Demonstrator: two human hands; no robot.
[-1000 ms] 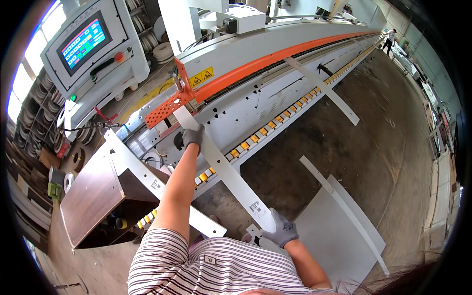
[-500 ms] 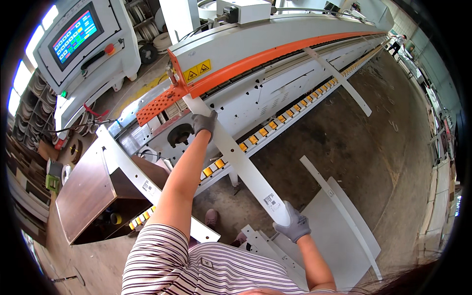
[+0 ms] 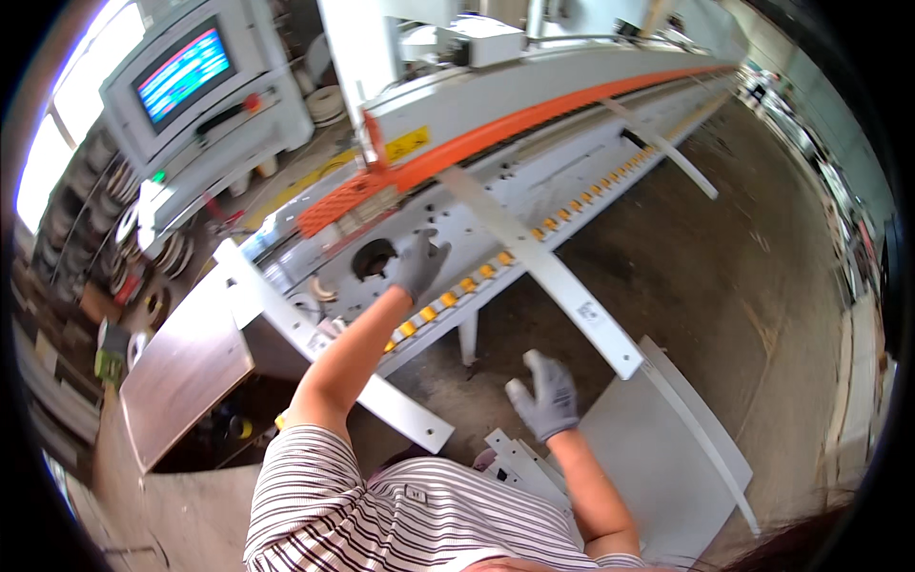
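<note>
A long white strip board (image 3: 564, 284) lies across the machine, its far end at the orange guard rail (image 3: 448, 170) and its near end jutting out past the row of yellow rollers (image 3: 468, 285). My left hand (image 3: 419, 267), in a grey glove, is over the machine's side left of that board, apart from it, its fingers spread and holding nothing. In front of the rollers, my right hand (image 3: 547, 398), gloved too, is raised with thumb and fingers apart, below and left of the board's near end. A second white strip (image 3: 281, 310) slants beside my left forearm.
At upper left stands a control panel with a lit screen (image 3: 186, 76) and a red knob. A brown wooden cabinet (image 3: 186, 372) is at left. Another strip (image 3: 667, 153) sits farther along the machine. Large white panels (image 3: 658, 458) lean low at right; a person (image 3: 761, 88) is far off.
Both hands have let go of the white strip board. It has moved to the right along the machine. My right hand has risen and opened; the view has shifted slightly.
</note>
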